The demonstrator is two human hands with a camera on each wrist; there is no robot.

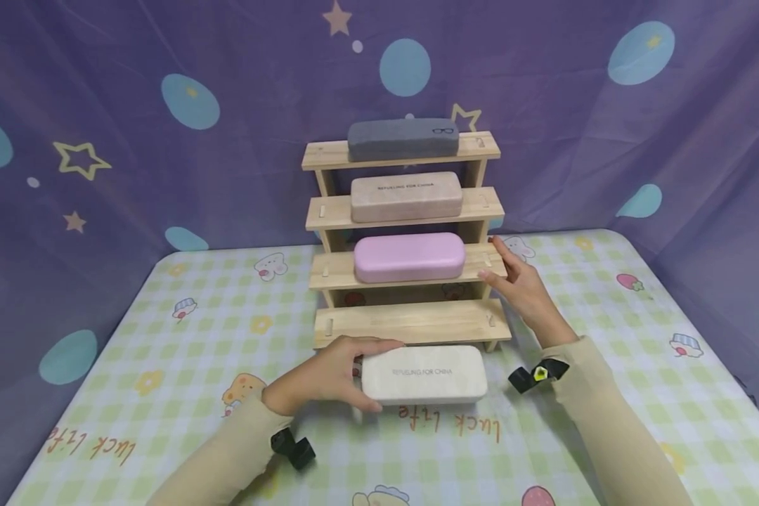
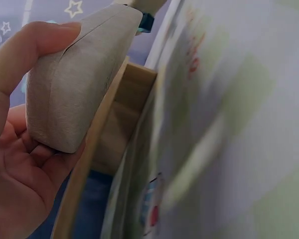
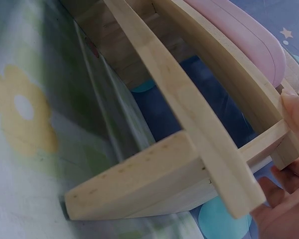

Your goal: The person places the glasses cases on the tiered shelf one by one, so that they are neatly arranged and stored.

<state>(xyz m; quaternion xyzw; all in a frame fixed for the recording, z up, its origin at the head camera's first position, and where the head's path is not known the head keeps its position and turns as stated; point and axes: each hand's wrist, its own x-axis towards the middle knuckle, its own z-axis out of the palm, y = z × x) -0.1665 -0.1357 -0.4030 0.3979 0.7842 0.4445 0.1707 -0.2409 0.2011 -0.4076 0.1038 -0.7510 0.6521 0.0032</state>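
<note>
My left hand [image 1: 336, 371] grips the left end of a white glasses case [image 1: 425, 376] lettered "REFUELING FOR CHINA". In the left wrist view, thumb and fingers lie around the case [image 2: 84, 84], close by the wooden shelf edge [image 2: 84, 164]. A four-step wooden display rack [image 1: 411, 322] stands just beyond the case, its lowest step bare. My right hand [image 1: 523, 292] holds the right end of the second step from the bottom. In the right wrist view, its thumb [image 3: 295, 109] rests on the board's edge with fingers curled beneath. On that step sits a pink glasses case [image 1: 410, 258].
Above the pink case are a beige glasses case [image 1: 407, 197] and, on the top step, a grey-blue one [image 1: 403, 139]. The rack stands on a green checked tablecloth [image 1: 196, 337], in front of a purple patterned curtain [image 1: 259, 63].
</note>
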